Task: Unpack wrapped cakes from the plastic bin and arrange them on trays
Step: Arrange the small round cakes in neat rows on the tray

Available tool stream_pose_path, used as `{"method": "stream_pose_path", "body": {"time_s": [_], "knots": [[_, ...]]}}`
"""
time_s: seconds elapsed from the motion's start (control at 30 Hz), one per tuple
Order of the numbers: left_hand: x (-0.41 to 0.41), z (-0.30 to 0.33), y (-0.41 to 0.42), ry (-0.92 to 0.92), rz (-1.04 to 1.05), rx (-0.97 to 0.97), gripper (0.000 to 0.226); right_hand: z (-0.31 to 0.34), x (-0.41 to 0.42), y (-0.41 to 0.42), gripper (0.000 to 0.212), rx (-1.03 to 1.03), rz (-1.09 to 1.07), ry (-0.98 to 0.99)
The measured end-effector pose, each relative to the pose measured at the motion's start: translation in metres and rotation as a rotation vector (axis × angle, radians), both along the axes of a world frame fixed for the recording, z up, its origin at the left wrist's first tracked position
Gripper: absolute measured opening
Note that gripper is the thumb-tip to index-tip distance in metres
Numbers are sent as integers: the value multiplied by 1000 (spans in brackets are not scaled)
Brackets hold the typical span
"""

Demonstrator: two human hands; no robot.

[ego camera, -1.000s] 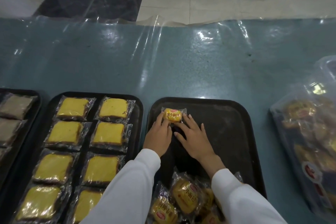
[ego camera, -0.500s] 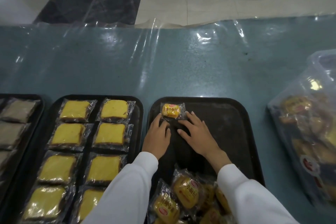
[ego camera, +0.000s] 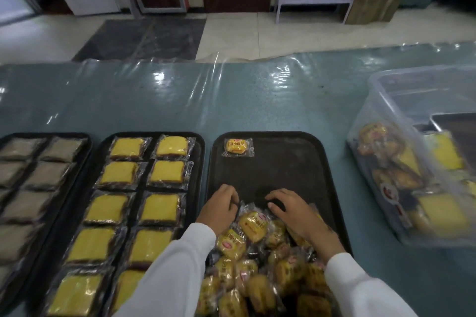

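A single wrapped round cake (ego camera: 237, 147) lies alone at the far left corner of the black middle tray (ego camera: 288, 162). A heap of wrapped round cakes (ego camera: 257, 260) fills the tray's near end. My left hand (ego camera: 219, 207) rests at the heap's far left edge, fingers curled on a wrapper. My right hand (ego camera: 293, 210) hovers over the heap's far right side, fingers bent and touching the packets. Whether either hand has a firm hold on a cake is not clear. The clear plastic bin (ego camera: 401, 170) stands to the right with more wrapped cakes inside.
Left of the middle tray is a black tray of yellow square cakes (ego camera: 144, 203) in two columns. A tray of brown square cakes (ego camera: 31, 175) sits at the far left. The blue table under a plastic sheet (ego camera: 231, 95) stretches beyond the trays.
Both hands let go of the single cake at the tray's far corner and pulled back toward me onto the heap. The camera tilted up, showing more of the room.
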State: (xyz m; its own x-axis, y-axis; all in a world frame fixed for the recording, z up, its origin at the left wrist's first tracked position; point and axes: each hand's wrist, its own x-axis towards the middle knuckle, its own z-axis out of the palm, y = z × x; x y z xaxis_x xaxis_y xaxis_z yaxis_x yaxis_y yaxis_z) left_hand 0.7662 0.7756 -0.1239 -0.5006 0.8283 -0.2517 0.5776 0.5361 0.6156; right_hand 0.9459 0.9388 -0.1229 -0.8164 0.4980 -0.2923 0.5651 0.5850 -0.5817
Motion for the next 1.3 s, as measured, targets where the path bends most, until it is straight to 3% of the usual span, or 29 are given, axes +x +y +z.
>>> {"method": "stream_pose_path", "body": {"time_s": [0.3, 0.6, 0.83, 1.1, 1.3], "knots": [[43, -12, -36, 2, -127, -58, 30, -4, 38, -55, 23, 92, 44, 19], [58, -12, -30, 120, -195, -162, 25, -10, 38, -61, 46, -16, 88, -119], [46, -20, -15, 127, -160, -189, 36, -7, 26, -49, 33, 27, 46, -131], [29, -36, 10, 41, -125, -140, 26, -15, 8, -16, 30, 0, 7, -135], [24, -45, 26, -9, -118, -103, 32, -28, -3, 1, 32, -23, -7, -114]]}}
